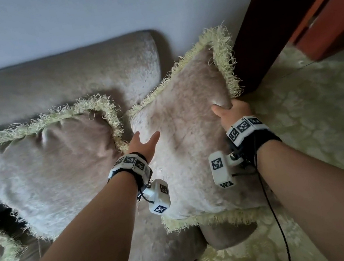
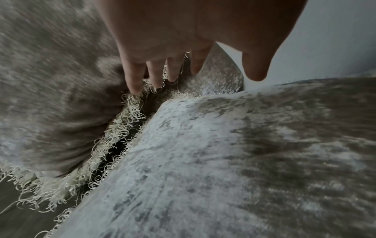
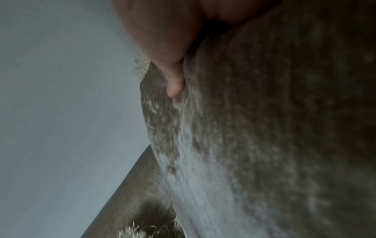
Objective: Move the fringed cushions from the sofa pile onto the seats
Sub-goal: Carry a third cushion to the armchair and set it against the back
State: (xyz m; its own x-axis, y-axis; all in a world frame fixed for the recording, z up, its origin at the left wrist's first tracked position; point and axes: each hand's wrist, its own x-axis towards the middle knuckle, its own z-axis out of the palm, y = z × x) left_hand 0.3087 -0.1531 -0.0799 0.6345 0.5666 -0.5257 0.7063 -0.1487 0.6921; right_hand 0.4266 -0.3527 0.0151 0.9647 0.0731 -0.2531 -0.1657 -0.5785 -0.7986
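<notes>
Right hand (image 1: 232,112) gripping fringed cushion (image 1: 189,145) — left hand (image 1: 143,145) open beside it

From my remote view, the cushion (image 1: 187,150) my right hand (image 1: 232,112) grips is plush, short-pile velvet, its nap mottled with a pale sheen, edged in coarse, curly cream-yellow thread fringe (image 1: 222,54). The second cushion (image 1: 49,172) beside it wears the same shiny velvety cloth and frayed trim. The sofa (image 1: 68,79) backrest is a matching crushed-velvet fabric, slightly glossy. The wall (image 1: 80,14) looks smooth and matt. The cabinet (image 1: 316,6) is polished reddish-brown wood. The floor covering (image 1: 322,117) is pale, with a raised pattern.
</notes>
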